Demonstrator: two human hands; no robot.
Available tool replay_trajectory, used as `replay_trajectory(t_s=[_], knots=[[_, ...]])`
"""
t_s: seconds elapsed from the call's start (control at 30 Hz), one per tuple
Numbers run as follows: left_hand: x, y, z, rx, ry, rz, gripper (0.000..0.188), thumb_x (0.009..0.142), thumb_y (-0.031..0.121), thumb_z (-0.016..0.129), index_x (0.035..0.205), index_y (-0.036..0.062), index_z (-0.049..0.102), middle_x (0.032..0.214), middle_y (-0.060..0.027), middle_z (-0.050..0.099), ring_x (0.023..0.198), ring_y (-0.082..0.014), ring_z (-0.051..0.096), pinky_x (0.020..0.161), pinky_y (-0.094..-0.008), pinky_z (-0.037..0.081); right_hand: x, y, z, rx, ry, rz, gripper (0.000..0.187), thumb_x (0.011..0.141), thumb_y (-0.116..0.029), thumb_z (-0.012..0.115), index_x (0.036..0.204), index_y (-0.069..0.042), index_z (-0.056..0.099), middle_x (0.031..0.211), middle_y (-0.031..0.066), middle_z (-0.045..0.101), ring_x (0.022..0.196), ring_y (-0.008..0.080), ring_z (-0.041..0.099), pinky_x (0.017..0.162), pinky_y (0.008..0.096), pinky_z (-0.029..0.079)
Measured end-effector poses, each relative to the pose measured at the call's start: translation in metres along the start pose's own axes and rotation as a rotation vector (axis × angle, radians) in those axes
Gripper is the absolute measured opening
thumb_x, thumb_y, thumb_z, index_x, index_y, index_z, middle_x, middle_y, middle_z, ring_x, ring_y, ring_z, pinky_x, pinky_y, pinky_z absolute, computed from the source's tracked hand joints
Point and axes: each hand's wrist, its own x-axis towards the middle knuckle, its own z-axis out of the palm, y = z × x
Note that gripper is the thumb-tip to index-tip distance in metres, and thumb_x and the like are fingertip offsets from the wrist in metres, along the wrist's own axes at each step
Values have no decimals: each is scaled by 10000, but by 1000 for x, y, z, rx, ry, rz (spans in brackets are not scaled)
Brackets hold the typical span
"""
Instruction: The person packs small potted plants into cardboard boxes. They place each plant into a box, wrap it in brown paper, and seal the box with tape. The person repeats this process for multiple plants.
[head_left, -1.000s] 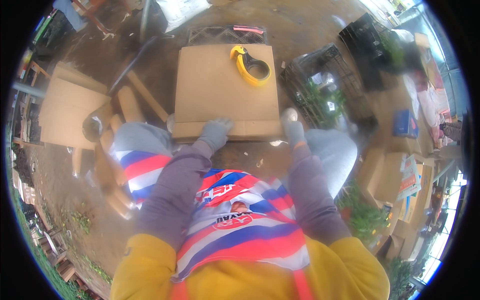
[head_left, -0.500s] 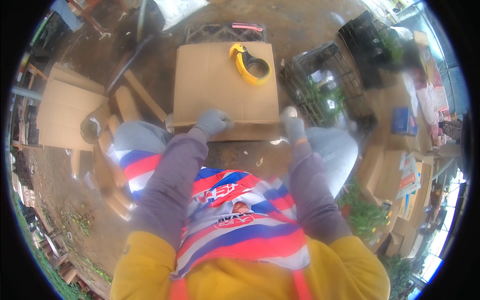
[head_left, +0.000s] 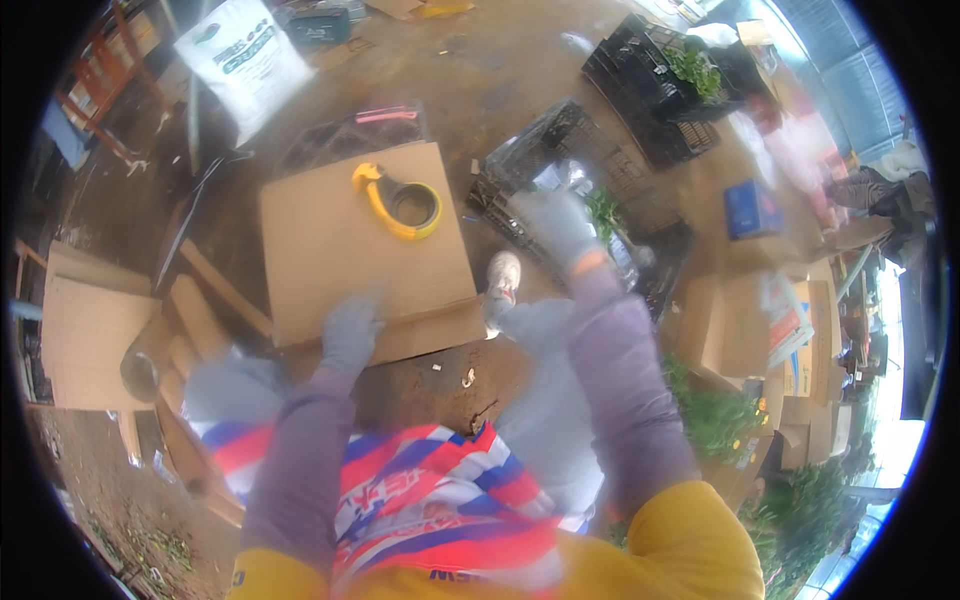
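My left grip [head_left: 350, 335] rests on the near edge of the box [head_left: 370, 265], left of centre in the frame. Its fingers look loosely extended over the cardboard; as far as the blur lets me see, they lie on it rather than wrap round anything. The box sits turned, its near edge rising toward the right, and a yellow tape dispenser [head_left: 410, 212] lies on top, up and to the right of my left grip, its long axis slanting from the handle at upper left to the ring at lower right.

My right grip [head_left: 555, 225] is well apart from the box, stretched out to the right of centre over the near left part of the black crate [head_left: 525, 150]. The crate's long side runs down toward the right. Of my two hands the right is plainly the nearer to it: a silver packet [head_left: 572, 177] shows just above my knuckles, and green leaves [head_left: 603, 212] just to their right. This hand is smeared by motion, so I cannot tell how far its fingers are curled, or whether they have hold of anything.

Between box and crate stands my shoe [head_left: 503, 275], just off the box's right corner.
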Motion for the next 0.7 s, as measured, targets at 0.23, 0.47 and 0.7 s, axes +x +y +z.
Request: replay_trajectory(t_s=[0.23,0.47,0.7], knots=[[-21,-2,13,28,-230,-102,313,812,177,704,1087,61,608,1542,-254,376,1433,-386,373,1105,-518,357,25,198,-9,-64,-108,245,209,857,-221,649,1026,-115,712,897,146,711,843,345,698,779,437,557],[-22,9,-12,-34,-331,-153,203,738,36,646,925,46,568,1496,-337,384,1409,-483,354,1105,-576,310,55,223,70,-175,-278,578,612,872,-203,655,1453,-170,465,1296,191,594,1122,371,634,929,467,515],[-7,38,-46,-174,-340,-192,222,708,-39,607,900,18,512,1476,-404,351,1360,-562,351,1101,-614,294,119,257,209,-259,-513,242,492,948,-104,565,1420,-237,523,1282,184,626,1146,347,633,928,433,516]])
